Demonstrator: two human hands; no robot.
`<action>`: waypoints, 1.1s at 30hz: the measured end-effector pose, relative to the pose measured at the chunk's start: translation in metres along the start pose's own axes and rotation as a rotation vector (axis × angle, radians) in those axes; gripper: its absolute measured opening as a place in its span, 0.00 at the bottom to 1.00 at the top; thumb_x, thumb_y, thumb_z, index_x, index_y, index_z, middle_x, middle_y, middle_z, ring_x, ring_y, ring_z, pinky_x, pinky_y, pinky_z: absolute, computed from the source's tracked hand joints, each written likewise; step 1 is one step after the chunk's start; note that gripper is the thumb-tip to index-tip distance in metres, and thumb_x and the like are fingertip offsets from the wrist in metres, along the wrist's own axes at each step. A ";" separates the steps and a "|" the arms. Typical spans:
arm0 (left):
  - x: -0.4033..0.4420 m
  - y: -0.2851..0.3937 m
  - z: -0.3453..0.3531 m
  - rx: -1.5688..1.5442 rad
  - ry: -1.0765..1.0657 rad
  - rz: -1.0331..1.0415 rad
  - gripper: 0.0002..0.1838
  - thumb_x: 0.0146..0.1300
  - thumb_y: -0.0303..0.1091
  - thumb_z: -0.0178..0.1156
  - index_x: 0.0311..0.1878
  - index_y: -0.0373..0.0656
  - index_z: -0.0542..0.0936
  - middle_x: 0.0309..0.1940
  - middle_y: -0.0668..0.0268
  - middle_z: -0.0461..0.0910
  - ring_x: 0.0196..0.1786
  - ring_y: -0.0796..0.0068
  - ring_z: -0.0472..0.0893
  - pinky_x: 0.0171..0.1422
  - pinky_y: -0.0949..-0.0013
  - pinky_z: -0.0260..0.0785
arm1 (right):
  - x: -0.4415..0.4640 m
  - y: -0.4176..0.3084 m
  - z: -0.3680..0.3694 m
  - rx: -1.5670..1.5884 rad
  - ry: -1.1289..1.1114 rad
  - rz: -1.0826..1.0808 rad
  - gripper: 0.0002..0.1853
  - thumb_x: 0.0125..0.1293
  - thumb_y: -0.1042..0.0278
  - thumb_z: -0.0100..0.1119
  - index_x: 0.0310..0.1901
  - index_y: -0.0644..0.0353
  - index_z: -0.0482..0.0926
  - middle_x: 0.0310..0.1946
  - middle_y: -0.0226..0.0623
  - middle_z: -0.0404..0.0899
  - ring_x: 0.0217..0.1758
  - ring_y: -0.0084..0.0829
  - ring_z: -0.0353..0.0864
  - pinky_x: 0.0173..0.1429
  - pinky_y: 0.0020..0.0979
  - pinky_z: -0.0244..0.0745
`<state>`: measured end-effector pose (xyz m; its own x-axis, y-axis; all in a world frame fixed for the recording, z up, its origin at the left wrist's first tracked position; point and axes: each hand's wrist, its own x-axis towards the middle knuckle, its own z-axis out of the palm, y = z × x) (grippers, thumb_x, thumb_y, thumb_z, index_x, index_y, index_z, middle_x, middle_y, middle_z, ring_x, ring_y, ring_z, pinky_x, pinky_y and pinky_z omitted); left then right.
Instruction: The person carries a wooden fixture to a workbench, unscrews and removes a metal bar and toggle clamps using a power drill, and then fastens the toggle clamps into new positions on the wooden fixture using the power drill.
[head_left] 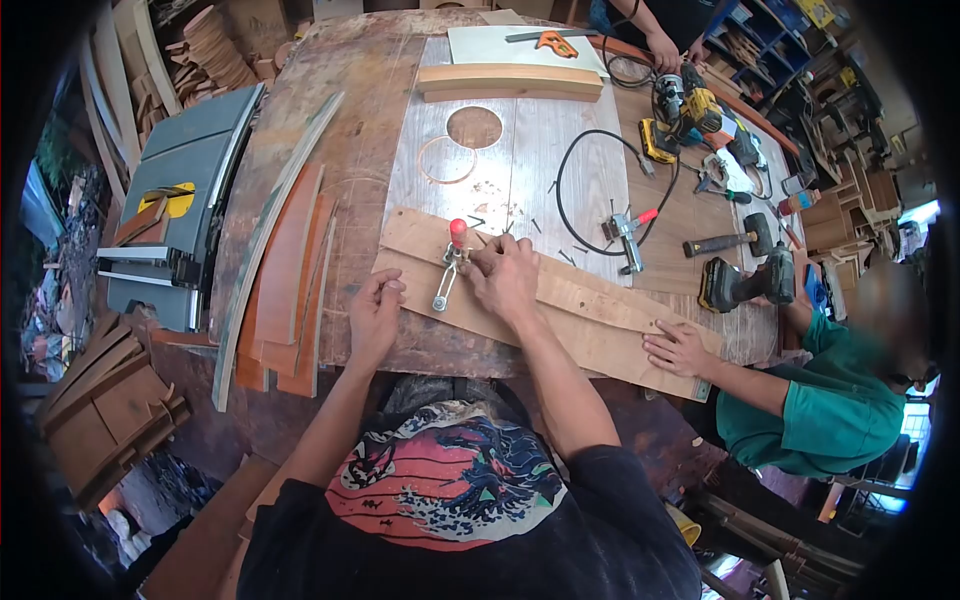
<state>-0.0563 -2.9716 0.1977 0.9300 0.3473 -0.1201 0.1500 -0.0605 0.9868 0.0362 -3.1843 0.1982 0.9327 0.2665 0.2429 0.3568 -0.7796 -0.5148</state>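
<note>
- The red-handled clamp is standing on the wooden boards, toward their left end.
- The boards are lying at a slant along the near edge of the workbench.
- The person's right hand is resting over the boards with bent fingers, its fingertips reaching the clamp's right side; I cannot tell whether they are gripping it.
- The left hand is hovering by the boards' left end, fingers curling toward the thumb; I cannot tell whether it is holding anything small.
- A co-worker in a green shirt is pressing a spread hand on the boards' right end.
- Loose screws are lying beyond the boards.
- A second clamp is lying near the screws, beside a looping black cable.
- A hammer and a drill are sitting farther right.
- Long wooden strips are lying to the left.
</note>
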 end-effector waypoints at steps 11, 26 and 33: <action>0.033 0.022 0.004 -0.120 -0.022 0.007 0.14 0.75 0.31 0.64 0.59 0.34 0.81 0.41 0.65 0.87 0.40 0.83 0.82 0.45 0.77 0.75 | -0.007 0.007 -0.010 0.111 0.005 -0.030 0.13 0.61 0.60 0.72 0.47 0.49 0.90 0.47 0.38 0.80 0.52 0.44 0.74 0.56 0.47 0.69; -0.004 0.015 -0.053 0.512 0.128 0.060 0.22 0.81 0.40 0.56 0.64 0.30 0.78 0.51 0.57 0.87 0.56 0.63 0.86 0.63 0.61 0.77 | -0.094 0.092 -0.130 0.099 0.772 0.387 0.30 0.63 0.73 0.70 0.66 0.69 0.73 0.60 0.52 0.74 0.66 0.48 0.73 0.69 0.45 0.70; -0.079 0.031 -0.066 -0.097 0.287 -0.164 0.25 0.74 0.32 0.65 0.69 0.36 0.70 0.48 0.57 0.85 0.41 0.72 0.87 0.46 0.71 0.81 | -0.114 0.341 -0.229 0.007 1.090 0.632 0.44 0.60 0.59 0.79 0.72 0.74 0.67 0.64 0.50 0.77 0.66 0.42 0.77 0.71 0.41 0.71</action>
<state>-0.1474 -2.9392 0.2446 0.7615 0.5954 -0.2561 0.2443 0.1023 0.9643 0.0397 -3.6102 0.1828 0.4138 -0.7592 0.5024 -0.1317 -0.5960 -0.7921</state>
